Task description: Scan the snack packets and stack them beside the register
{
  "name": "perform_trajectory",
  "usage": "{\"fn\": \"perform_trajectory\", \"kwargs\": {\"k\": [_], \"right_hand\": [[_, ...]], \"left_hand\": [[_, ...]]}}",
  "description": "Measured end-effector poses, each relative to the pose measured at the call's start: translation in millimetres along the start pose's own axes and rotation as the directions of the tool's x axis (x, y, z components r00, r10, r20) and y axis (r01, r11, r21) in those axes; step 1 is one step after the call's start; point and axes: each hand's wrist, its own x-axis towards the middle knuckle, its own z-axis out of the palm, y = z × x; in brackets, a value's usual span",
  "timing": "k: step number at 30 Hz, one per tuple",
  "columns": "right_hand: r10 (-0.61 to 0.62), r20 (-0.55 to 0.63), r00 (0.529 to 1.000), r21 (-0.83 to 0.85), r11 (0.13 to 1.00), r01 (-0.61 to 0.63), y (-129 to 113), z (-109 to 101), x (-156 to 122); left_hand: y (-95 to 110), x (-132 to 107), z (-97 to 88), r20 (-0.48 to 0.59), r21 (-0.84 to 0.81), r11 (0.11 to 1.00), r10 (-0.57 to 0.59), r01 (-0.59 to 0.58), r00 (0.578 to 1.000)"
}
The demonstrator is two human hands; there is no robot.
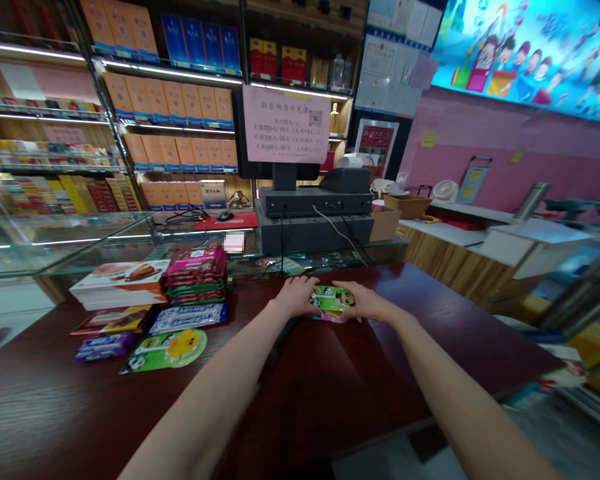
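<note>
My left hand (299, 297) and my right hand (367, 302) grip a green lollipop pack (329, 297) from its two ends, just above or on the dark red table. A brown animal face and a white stick show on it, with pink and blue packaging under its lower edge. Left of my forearm lies a similar green pack with a yellow duck lollipop (183, 345). Behind that one are a blue-and-white snack bar (189, 318), purple packets (105, 347), a stack of red and pink packets (195, 267), and white-and-orange boxes (123, 283).
A glass counter (95, 243) runs along the far side of the table (300, 413). On it stand a monitor with a pink paper sign (286, 127) and a dark till (315, 223) with hanging cables. Shelves of orange boxes (173, 100) rise behind. A cardboard box (385, 223) sits to the right.
</note>
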Motion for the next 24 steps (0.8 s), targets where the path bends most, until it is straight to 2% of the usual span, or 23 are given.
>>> {"fn": "perform_trajectory", "kwargs": {"k": [7,15,24], "right_hand": [[-0.058,-0.006,0.998,0.021,0.998,0.058,-18,-10,-1],[-0.118,-0.077,0.99,0.015,0.993,0.12,-49,3,16],[-0.208,-0.149,0.967,0.073,0.973,0.22,-84,21,30]], "left_hand": [[-5,-10,-16.1,-0.049,-0.007,1.0,-0.018,0.018,0.999],[-34,-41,-30.9,-0.096,-0.007,0.997,-0.079,0.079,0.992],[-63,-79,-43.7,-0.21,-0.037,0.989,-0.147,0.143,0.967]]}}
